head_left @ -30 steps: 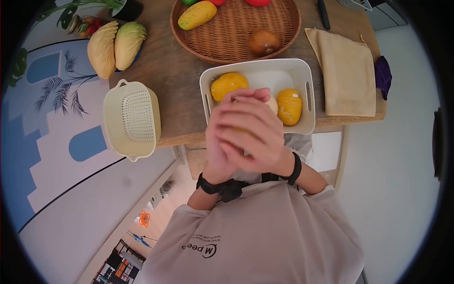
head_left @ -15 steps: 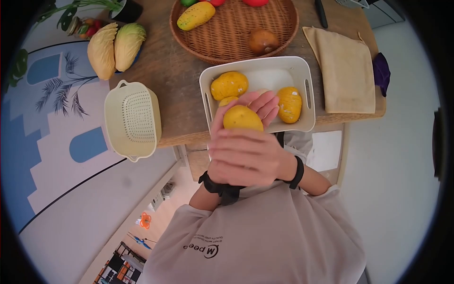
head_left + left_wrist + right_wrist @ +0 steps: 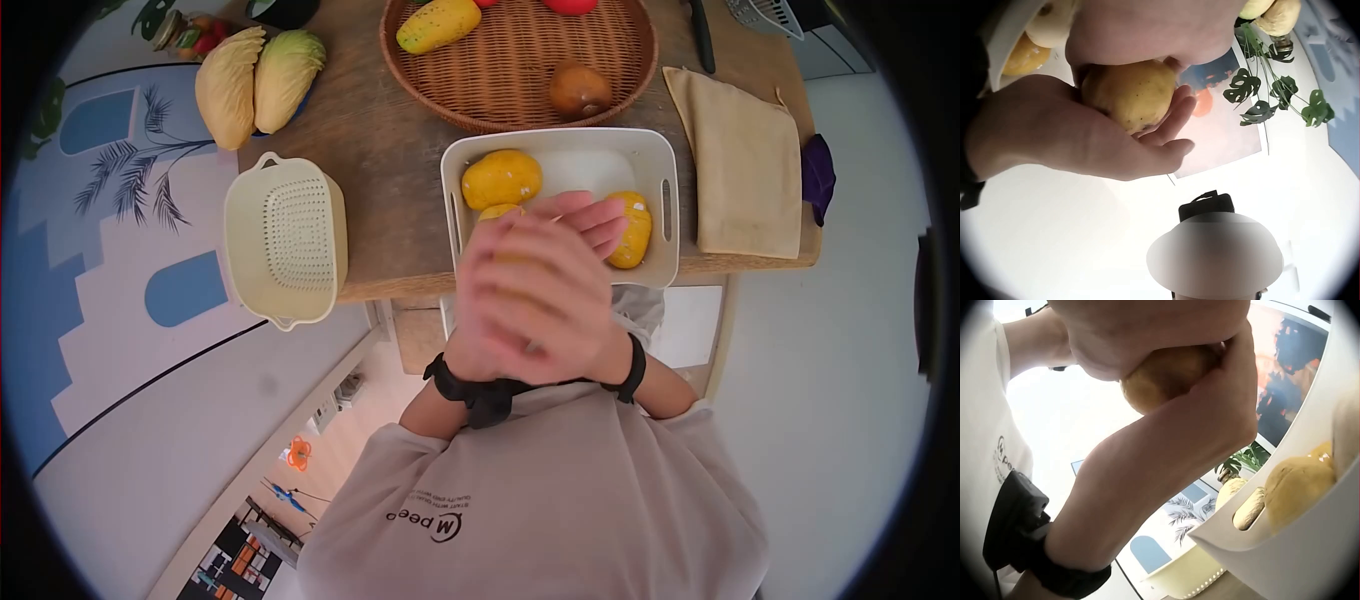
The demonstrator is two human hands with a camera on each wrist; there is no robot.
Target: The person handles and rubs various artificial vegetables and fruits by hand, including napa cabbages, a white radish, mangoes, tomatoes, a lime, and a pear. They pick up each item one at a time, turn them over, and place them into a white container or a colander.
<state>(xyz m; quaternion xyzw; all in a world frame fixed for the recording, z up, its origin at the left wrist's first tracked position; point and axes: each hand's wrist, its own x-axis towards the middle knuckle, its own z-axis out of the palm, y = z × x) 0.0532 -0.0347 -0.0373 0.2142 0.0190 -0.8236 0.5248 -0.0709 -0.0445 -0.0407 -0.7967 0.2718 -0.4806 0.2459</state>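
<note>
A yellow potato (image 3: pixel 1138 97) with small dark specks sits between both hands, over the near side of a white bin (image 3: pixel 560 140). Cupped beneath it is my left hand (image 3: pixel 1072 131), its fingers bending up round the far side. My right hand (image 3: pixel 555 300) lies across the top of the potato, its fingers blurred, and hides most of it in the head view. Inside the bin, a yellow potato-like thing (image 3: pixel 502 178) lies at the left and another with white flecks (image 3: pixel 630 232) at the right. A pale rounded thing (image 3: pixel 1050 25) shows there in the left wrist view.
Behind the bin stands a round wicker tray (image 3: pixel 490 85) with produce. A cream colander basket (image 3: pixel 290 240) is at the left table edge, with two cabbages (image 3: pixel 285 80) beyond. To the right lie a folded tan cloth (image 3: pixel 745 180) and a black-handled knife (image 3: pixel 702 40).
Half a second ago the right hand lay lower and the potato was largely exposed; now that hand has slid forward over it. The left hand stays beneath. The head view has shifted slightly.
</note>
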